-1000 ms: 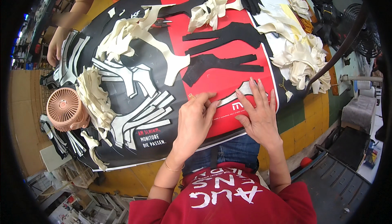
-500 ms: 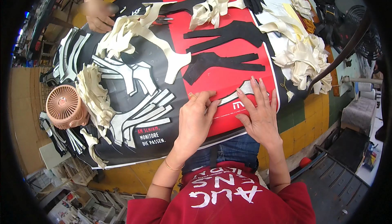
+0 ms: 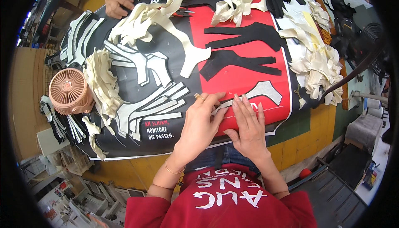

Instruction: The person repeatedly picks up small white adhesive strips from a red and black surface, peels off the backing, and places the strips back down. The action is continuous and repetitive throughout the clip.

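Right hand (image 3: 248,130) slid leftward, flat on cutout (image 3: 268,91) | left hand (image 3: 198,122): grip unclear | white lettering (image 3: 156,130)

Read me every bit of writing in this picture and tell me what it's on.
I'll give places, not wording.
Red shirt: large white lettering across the front.
Black-and-red mat, black part near the wearer: three lines, red above white, legible.
Same mat, red part: white lettering partly covered by the right hand; the row of print beside it is too small to read.
Pink fan: mark at its centre, too small to read.
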Action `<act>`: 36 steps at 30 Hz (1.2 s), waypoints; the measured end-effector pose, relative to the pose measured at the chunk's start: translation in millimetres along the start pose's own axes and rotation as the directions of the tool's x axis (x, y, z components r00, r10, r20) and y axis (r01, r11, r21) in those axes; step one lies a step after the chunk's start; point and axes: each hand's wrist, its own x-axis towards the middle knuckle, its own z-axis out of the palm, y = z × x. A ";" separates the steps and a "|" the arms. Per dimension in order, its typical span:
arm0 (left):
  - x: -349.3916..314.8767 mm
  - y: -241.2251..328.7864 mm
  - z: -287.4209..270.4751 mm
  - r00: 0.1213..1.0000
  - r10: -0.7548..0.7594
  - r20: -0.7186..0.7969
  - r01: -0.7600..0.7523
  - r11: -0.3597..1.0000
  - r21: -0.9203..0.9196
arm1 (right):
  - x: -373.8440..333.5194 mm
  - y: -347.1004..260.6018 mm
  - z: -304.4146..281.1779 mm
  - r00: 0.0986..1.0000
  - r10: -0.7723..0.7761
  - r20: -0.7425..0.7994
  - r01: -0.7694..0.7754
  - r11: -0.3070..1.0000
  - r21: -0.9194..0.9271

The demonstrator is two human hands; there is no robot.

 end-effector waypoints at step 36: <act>-15.9 -3.2 -4.1 0.966 -0.193 -0.170 0.183 0.980 -0.076 | 0.7 -5.0 6.8 1.000 0.010 0.011 -0.008 0.985 -0.172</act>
